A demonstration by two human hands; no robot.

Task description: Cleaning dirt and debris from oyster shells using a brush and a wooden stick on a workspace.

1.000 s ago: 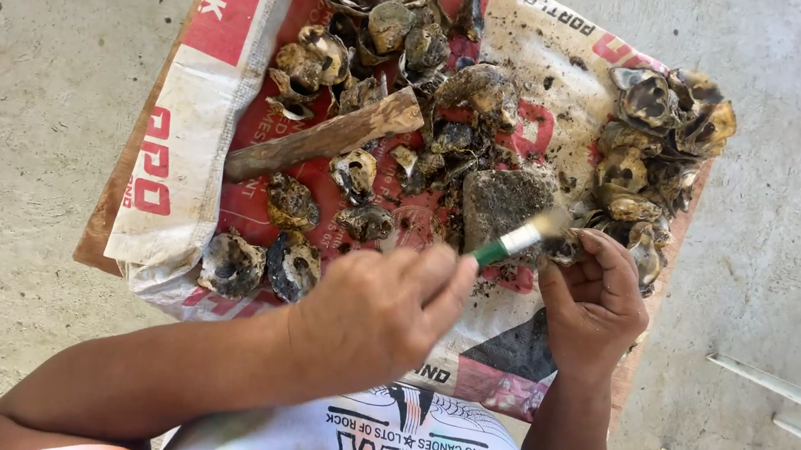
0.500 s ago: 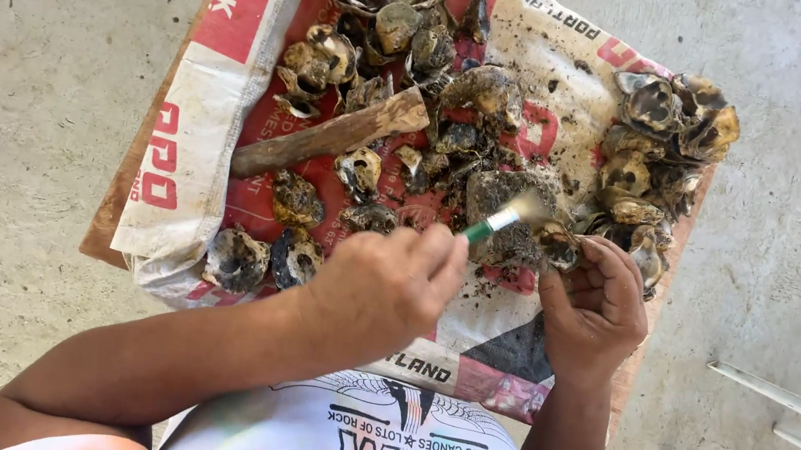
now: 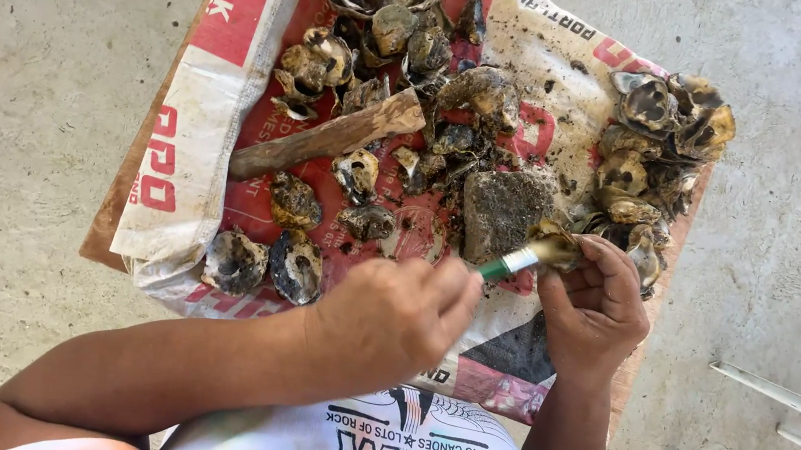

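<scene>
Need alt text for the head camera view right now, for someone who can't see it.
The left hand holds a green-handled tool with its tip against a muddy shell gripped in the right hand. Beneath them, more muddy shells, a grey stone and a wooden stick lie on a red-and-white woven sack on concrete.

We see a red and white printed sack (image 3: 180, 174) spread flat on the grey concrete floor (image 3: 45, 54), with a brown board edge showing under its left side. On it lie many muddy oyster shells: a heap at the top (image 3: 391, 19), a cluster at the right (image 3: 666, 114) and two dark ones near the lower left (image 3: 265, 263), alongside a rough wooden stick (image 3: 331, 137) and a flat grey stone (image 3: 502, 210). At the lower right corner we see white metal bars (image 3: 782, 428) resting on the floor.
</scene>
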